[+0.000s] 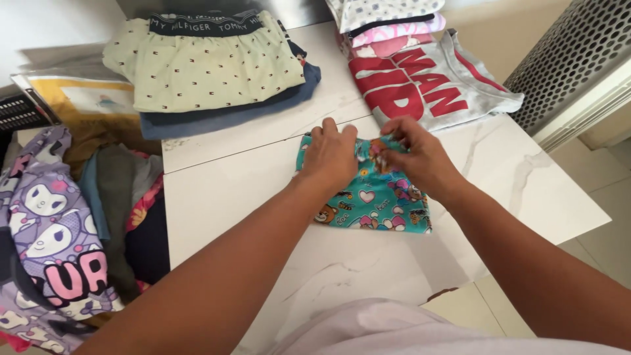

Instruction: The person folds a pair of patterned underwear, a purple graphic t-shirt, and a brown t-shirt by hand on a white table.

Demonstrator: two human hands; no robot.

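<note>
A small teal garment [378, 200] printed with bears and hearts lies folded on the white marble table [230, 190]. My left hand [330, 152] presses flat on its upper left part. My right hand [414, 150] pinches the cloth at the garment's top edge, fingers closed on a fold. Both forearms reach in from the bottom of the view.
Folded pale printed shorts on dark blue clothes [210, 66] lie at the back left. A grey shirt with red letters [427, 82] and a stack of folded pieces [391, 26] lie at the back right. A heap of unfolded clothes [66, 223] fills the left. A metal grille [572, 59] stands right.
</note>
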